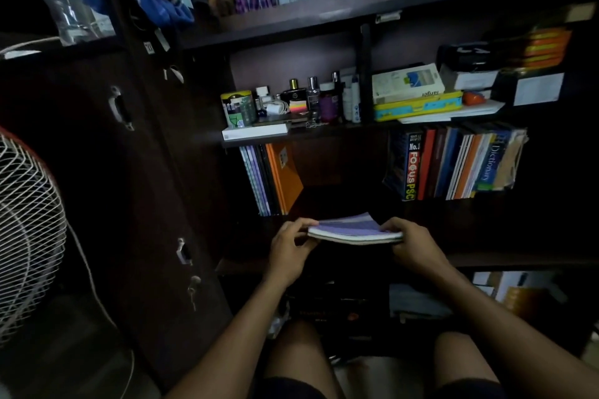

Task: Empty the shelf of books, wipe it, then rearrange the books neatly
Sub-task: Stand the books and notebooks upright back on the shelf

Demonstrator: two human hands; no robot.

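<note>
Book shelf (pixel 340 201): dark wood, with a bare gap in its middle.
Left end: thin notebooks (pixel 259 181) upright, an orange folder (pixel 287 176) leaning on them.
Right end: a row of books (pixel 453 165) standing, a blue dictionary (pixel 487 162) among them.
Shelf above (pixel 324 134): perfume bottles (pixel 304 95), a tin (pixel 236 108), a flat white box (pixel 256 132), stacked books (pixel 411 97).
</note>
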